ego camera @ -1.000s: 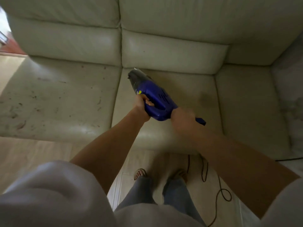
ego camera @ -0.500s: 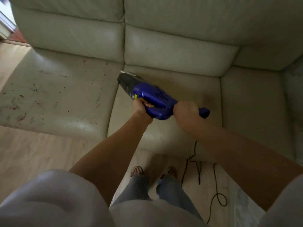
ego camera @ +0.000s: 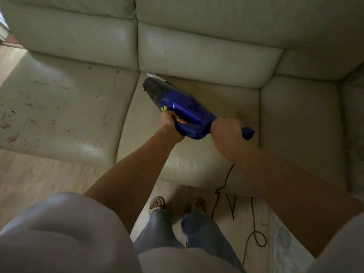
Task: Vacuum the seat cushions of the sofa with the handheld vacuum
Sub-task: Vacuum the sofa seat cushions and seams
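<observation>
Blue handheld vacuum (ego camera: pixel 183 111) gripped in both your hands, left hand (ego camera: pixel 171 123) and right hand (ego camera: pixel 226 129), you work the middle seat cushion (ego camera: pixel 197 154), while the speckled left cushion (ego camera: pixel 59 107) looks undone.

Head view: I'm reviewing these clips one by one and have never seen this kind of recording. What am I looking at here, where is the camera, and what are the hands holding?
There is no robot here. The camera sits on a person's head and looks forward and down, so you see their own arms, legs and feet from above.

Both hands hold a blue handheld vacuum. The left hand grips it about midway along its body; the right hand grips the rear handle. Its nozzle points at the back of the middle seat cushion, near the seam where the seat meets the backrest.

The pale sofa is a corner one. The left seat cushion carries dark specks and reddish marks. A black cord trails across the floor beside the person's feet.
</observation>
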Tool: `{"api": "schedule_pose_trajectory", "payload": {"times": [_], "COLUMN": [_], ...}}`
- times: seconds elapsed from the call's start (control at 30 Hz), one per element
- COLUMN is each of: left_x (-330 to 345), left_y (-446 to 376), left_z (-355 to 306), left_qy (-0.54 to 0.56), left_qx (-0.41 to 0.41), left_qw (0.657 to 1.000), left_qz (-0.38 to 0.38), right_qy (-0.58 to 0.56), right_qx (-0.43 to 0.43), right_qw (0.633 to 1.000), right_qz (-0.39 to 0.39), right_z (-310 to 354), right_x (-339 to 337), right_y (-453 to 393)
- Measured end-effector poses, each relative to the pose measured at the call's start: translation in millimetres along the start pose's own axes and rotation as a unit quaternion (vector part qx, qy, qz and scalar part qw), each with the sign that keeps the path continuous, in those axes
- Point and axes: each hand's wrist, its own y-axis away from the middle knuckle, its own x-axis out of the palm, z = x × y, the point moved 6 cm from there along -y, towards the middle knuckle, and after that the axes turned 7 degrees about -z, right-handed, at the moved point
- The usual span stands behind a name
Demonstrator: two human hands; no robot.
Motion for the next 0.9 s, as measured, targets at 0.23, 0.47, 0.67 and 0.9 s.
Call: {"api": "schedule_pose_trajectory", "payload": {"times": [0.23, 0.47, 0.67, 0.9], "left_x": [21, 41, 62, 79], "left_y": [4, 27, 50, 78], "left_z": [30, 58, 90, 143], "left_qy": [-0.036, -0.041, -0.064, -0.103], "left_qx": [-0.014, -0.006, -0.008, -0.029], "left_qw": [0.999, 0.999, 0.998, 0.993], "left_qz": [-0.008, 0.005, 0.016, 0.046], "right_qy": [0.002, -0.029, -0.012, -0.046], "right_qx": [0.015, 0.034, 0.070, 0.121], "right_qw": [1.000, 0.998, 0.997, 0.992], "right_qz": [-0.009, -0.032, -0.028, 0.001], "right_z": [-30, -60, -96, -125], "right_x": [24, 32, 45, 77], "right_y": [16, 38, 68, 120]}}
